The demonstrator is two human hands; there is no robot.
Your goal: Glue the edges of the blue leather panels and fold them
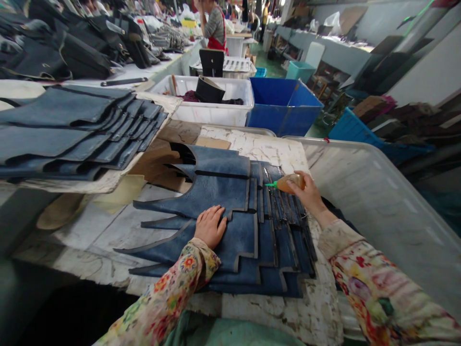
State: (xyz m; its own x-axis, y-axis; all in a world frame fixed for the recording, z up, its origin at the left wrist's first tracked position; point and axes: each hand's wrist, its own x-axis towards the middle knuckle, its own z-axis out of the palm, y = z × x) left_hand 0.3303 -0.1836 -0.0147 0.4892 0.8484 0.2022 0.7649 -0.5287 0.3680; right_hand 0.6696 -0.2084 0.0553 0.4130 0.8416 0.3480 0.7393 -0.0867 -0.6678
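Observation:
Blue leather-like panels (223,192) with dark edges lie overlapped in stepped rows on the worn board before me. My left hand (211,226) rests flat on the upper panels, fingers stretched out. In my right hand (306,192) is a squeeze bottle (287,183) with amber-brown contents, tilted sideways. Its green nozzle (271,184) points left, over the stepped right edges of the panels. Shiny wet-looking streaks run along several of those edges. Whether the nozzle tip touches a panel I cannot tell.
More blue panels (68,129) are stacked on a raised board at left. Behind stand a white bin (230,113) and a blue bin (284,105). A large translucent tub (389,206) sits at right. Dark bags (82,48) cover the far-left table; a person in a red apron (216,29) is beyond.

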